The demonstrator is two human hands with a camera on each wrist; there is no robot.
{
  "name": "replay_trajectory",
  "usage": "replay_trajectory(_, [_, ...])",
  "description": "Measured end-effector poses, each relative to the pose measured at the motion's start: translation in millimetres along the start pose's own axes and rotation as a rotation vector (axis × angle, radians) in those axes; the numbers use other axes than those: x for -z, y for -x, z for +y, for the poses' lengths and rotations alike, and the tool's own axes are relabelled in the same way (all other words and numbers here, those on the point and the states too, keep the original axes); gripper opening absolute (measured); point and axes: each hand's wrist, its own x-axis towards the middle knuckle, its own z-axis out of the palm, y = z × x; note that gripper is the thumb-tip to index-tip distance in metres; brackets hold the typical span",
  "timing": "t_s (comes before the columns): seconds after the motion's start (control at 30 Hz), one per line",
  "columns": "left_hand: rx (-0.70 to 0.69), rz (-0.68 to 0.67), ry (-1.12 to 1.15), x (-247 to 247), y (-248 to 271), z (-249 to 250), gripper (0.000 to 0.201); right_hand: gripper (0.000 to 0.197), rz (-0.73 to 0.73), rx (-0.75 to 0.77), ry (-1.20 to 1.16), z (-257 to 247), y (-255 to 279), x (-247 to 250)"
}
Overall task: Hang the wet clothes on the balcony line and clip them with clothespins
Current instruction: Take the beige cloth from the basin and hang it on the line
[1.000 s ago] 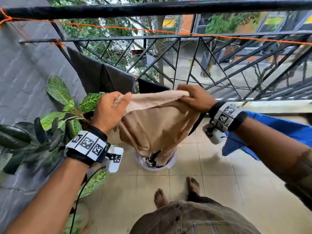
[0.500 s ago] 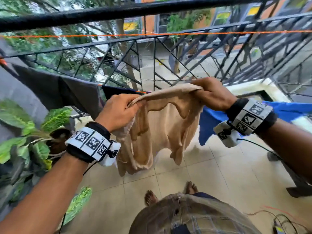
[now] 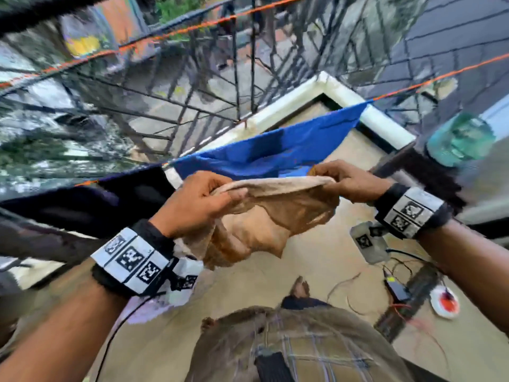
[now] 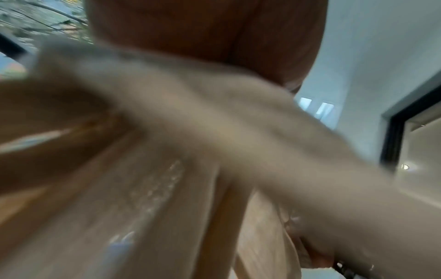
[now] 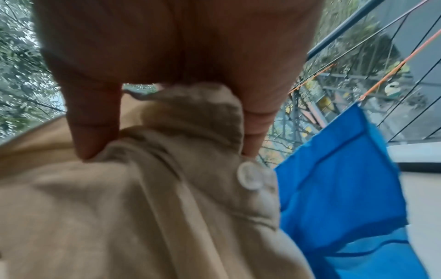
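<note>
A wet beige garment with a white button is stretched between both hands at chest height. My left hand grips its left top edge, and my right hand pinches its right top edge. The rest of the beige garment hangs down below, blurred in the left wrist view. An orange clothesline runs just beyond the hands, with a blue cloth and a dark garment hung on it. A second orange line runs along the railing. No clothespin shows.
A black metal balcony railing stands behind the lines, with a white ledge at its foot. A teal object sits at the right. Cables, a black box and a white dish lie on the tiled floor by my feet.
The view has swung right: the plant and the tub are gone from sight, the blue cloth is now straight ahead. Both hands carried the beige garment to the right, still gripping it.
</note>
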Motion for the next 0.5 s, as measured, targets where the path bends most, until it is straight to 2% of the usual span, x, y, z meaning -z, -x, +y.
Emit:
replay_trajectory(0.13, [-0.051, -0.061, 0.078, -57.1, -77.7, 57.2, 0.057, 0.037, 0.055, -0.065, -0.056, 53.9, 48.3, 67.1])
replay_trajectory(0.3, [-0.106, -0.083, 0.147, -106.3, -154.6, 111.6, 0.049, 0.017, 0.154, -0.175, 0.001, 108.6, 77.2, 119.6])
replay_trajectory(0.37, [-0.133, -0.081, 0.208, -116.5, -179.7, 129.7, 0.044, 0.018, 0.22, -0.2, -0.011, 126.0, 84.6, 135.0])
replay_trajectory(0.5, [-0.186, -0.103, 0.267, -131.7, -217.5, 156.9, 0.037, 0.027, 0.405, -0.232, -0.228, 162.3, 90.2, 160.0])
